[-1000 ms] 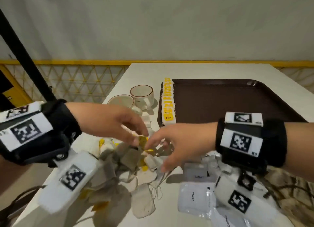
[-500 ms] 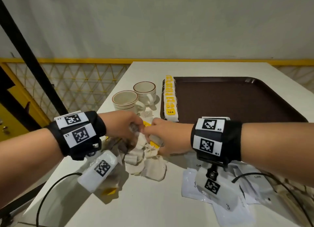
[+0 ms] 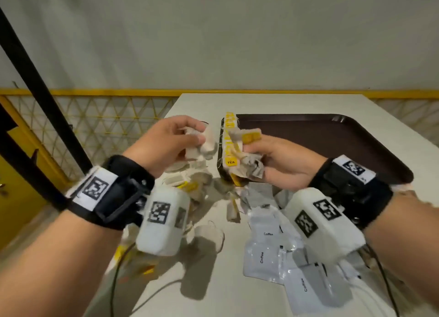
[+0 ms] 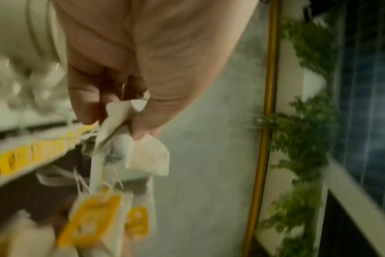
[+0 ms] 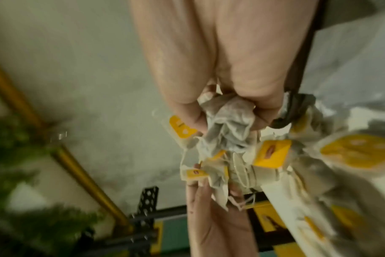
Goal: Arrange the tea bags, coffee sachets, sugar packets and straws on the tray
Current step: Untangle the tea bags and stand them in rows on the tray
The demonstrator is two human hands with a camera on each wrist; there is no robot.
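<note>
Both hands are raised above the table, each holding a bunch of tea bags. My left hand [image 3: 190, 138] grips pale tea bags [image 3: 202, 145]; in the left wrist view its fingers [image 4: 84, 104] pinch the bags [image 4: 147, 156]. My right hand [image 3: 259, 155] grips crumpled tea bags with yellow tags [image 3: 249, 136], seen bunched [image 5: 229, 125] in the right wrist view. A row of yellow-tagged tea bags [image 3: 229, 150] lies along the left edge of the dark brown tray [image 3: 332, 136]. Loose tea bags [image 3: 197, 186] lie on the table below the hands. White coffee sachets [image 3: 263, 255] lie at front right.
A white table [image 3: 213, 281] carries everything. A cup [image 3: 175, 170] sits mostly hidden behind my left hand. A cable [image 3: 116, 281] runs over the table's front left. A yellow railing [image 3: 95, 92] and a black pole [image 3: 35, 79] stand to the left.
Both hands have lifted from the tea bag heap on the table, each carrying a bunch of tea bags, and now sit higher, near the tray's left edge.
</note>
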